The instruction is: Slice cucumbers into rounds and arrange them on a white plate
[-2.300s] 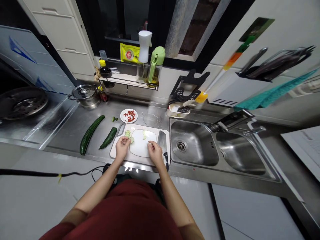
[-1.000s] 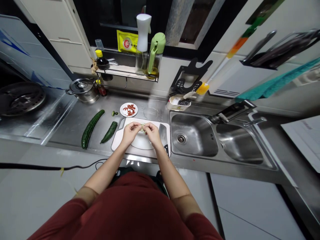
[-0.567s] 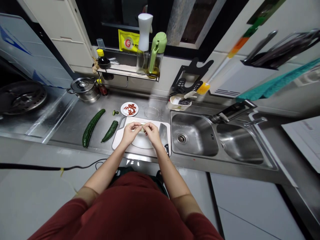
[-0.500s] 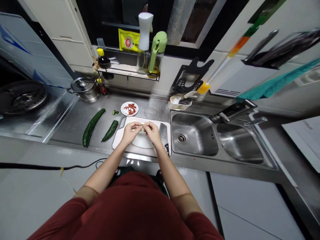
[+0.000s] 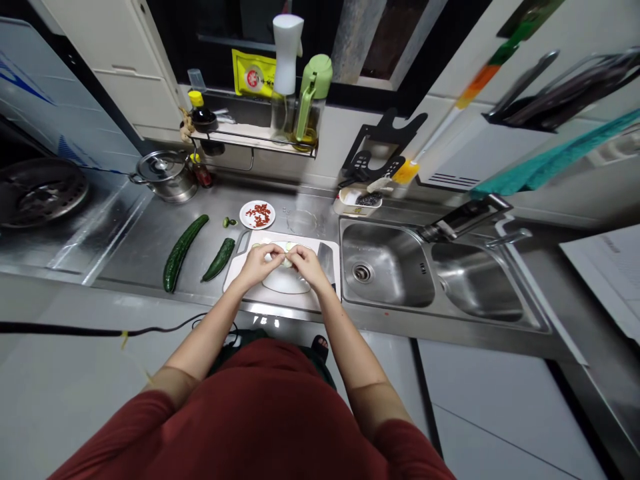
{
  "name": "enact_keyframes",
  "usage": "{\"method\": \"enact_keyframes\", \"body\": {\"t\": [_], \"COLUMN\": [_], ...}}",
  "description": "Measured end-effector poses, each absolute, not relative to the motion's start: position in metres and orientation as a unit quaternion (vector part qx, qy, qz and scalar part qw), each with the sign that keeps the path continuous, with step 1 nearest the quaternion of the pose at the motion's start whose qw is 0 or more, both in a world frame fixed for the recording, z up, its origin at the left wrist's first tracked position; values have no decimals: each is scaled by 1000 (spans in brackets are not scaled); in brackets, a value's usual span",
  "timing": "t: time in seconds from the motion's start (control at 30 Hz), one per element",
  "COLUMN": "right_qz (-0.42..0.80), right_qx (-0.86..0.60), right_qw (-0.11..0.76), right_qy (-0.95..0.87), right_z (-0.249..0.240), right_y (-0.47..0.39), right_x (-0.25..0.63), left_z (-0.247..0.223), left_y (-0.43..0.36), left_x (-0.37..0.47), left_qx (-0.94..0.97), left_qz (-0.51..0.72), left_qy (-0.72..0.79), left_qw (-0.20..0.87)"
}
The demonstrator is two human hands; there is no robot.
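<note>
My left hand [image 5: 261, 263] and my right hand [image 5: 306, 264] meet fingertip to fingertip above a white plate [image 5: 286, 287]. Both are closed in a pinch on a small pale-green cucumber slice [image 5: 287, 261], mostly hidden by the fingers. More pale slices show at the plate's far rim, partly covered by my hands. Under the plate lies a white cutting board [image 5: 235, 275]. A broad-bladed knife [image 5: 326, 259] rests on the board to the right of my right hand. Left of the board lie a cut cucumber [image 5: 219, 260] and a longer whole cucumber [image 5: 184, 253].
Behind the board stands a small plate [image 5: 243, 215] of chopped red pieces, with cucumber ends [image 5: 229, 222] beside it. A double sink [image 5: 387, 263] is on the right. A lidded pot [image 5: 167, 177] stands at the back left, below a shelf [image 5: 250, 137] of bottles.
My hands stay pinched together over the plate, with the fingers shifting slightly. The whole view has moved a little, and a foot now shows below the counter.
</note>
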State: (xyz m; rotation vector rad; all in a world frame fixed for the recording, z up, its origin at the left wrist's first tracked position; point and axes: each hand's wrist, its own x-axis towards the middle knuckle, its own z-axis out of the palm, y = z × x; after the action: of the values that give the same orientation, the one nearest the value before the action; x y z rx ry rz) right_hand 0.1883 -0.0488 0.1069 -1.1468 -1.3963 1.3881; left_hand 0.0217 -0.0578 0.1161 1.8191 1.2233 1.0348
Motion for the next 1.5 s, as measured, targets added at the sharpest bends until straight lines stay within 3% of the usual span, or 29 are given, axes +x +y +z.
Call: {"method": "enact_keyframes", "body": {"t": [0.17, 0.53, 0.8, 0.93, 1.07, 1.17, 1.3, 1.5], "right_qz": [636, 694, 774, 760, 728, 698, 700, 698], "right_qx": [-458, -467, -453, -463, -469, -470, -450, -423], "right_qw": [397, 380, 310, 325, 341, 343, 293, 210], "right_qy": [-478, -395, -314, -319, -366, -419, -471, -538], "right_z": [108, 117, 109, 107, 104, 101, 100, 101], "right_y": [-44, -40, -39, -41, -40, -33, -20, -1], "right_x": [186, 183, 188, 188, 189, 194, 204, 217], "left_z": [113, 112, 102, 101, 95, 85, 73, 71], "left_y": [-56, -56, -61, -64, -65, -64, -57, -41], "left_x": [23, 23, 26, 27, 31, 39, 47, 51], "left_qx": [713, 743, 733, 728, 659, 516, 321, 270], "left_qz": [418, 405, 404, 406, 449, 465, 378, 402], "left_qy": [464, 462, 479, 481, 490, 496, 466, 433], "left_qw": [317, 267, 263, 271, 352, 521, 733, 760]}}
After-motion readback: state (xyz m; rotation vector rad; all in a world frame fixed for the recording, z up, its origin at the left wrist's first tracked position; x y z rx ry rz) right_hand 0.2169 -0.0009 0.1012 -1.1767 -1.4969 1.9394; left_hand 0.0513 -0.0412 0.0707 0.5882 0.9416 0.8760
